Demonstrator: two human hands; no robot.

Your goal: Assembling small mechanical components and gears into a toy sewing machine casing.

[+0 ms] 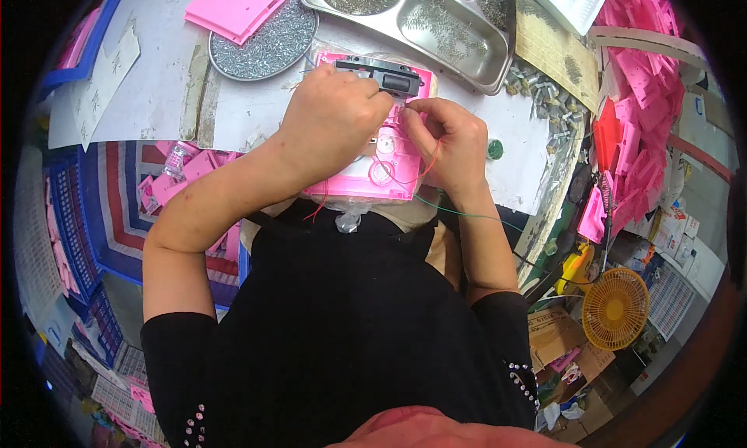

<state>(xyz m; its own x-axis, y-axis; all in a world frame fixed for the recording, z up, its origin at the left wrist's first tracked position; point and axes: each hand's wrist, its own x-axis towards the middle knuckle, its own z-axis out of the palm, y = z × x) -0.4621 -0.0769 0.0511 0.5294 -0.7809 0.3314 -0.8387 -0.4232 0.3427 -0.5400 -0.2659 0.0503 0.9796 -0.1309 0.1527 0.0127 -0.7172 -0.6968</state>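
Note:
A pink plastic housing (367,188) lies in front of me on the table, with round openings and thin wires across it. At its far end sits a black rectangular part (379,75). My left hand (334,115) is closed over the housing's left half, knuckles up; what its fingers hold is hidden. On the right side, my right hand (451,137) pinches something tiny beside the black part, too small to make out. A red wire (433,162) runs by my right thumb, and a green wire (467,214) passes across my right wrist.
A round dish of screws (268,47) stands at the far left, partly under pink panels (237,8). A metal tray (498,59) of small parts is at the back. Small metal pieces (548,98) lie to the right, near hanging pink parts (642,75) and a yellow fan (615,308).

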